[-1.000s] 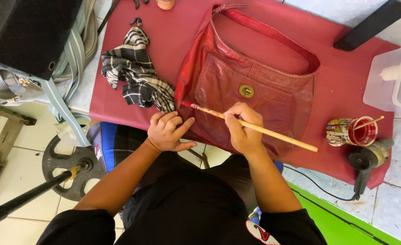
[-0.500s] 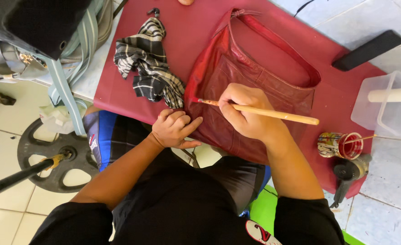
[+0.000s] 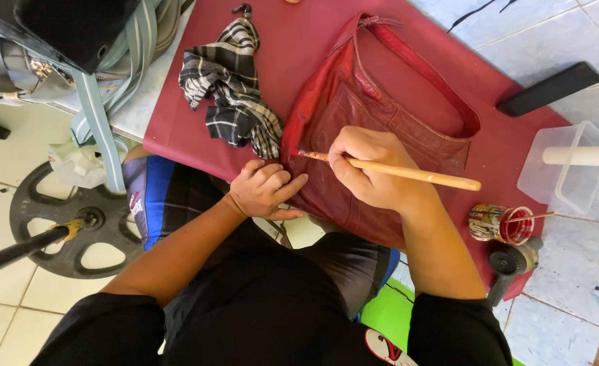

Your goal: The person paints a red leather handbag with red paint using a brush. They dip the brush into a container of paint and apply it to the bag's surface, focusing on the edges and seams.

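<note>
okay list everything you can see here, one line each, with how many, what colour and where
leather bag: one, red, flat on the mat, centre
paintbrush: one, wooden handle, red tip on the bag's left edge
mat: one, dark red, covering the table
checked cloth: one, black and white, crumpled left of the bag
paint jar: one, clear with red paint and a stick in it, right edge of the mat
plastic tub: one, clear, far right, a white cylinder across it
flat bar: one, black, upper right
weight plate: one, dark grey, on the floor at left
left hand: curled, pressing the bag's lower left edge
right hand: gripping the paintbrush
</note>
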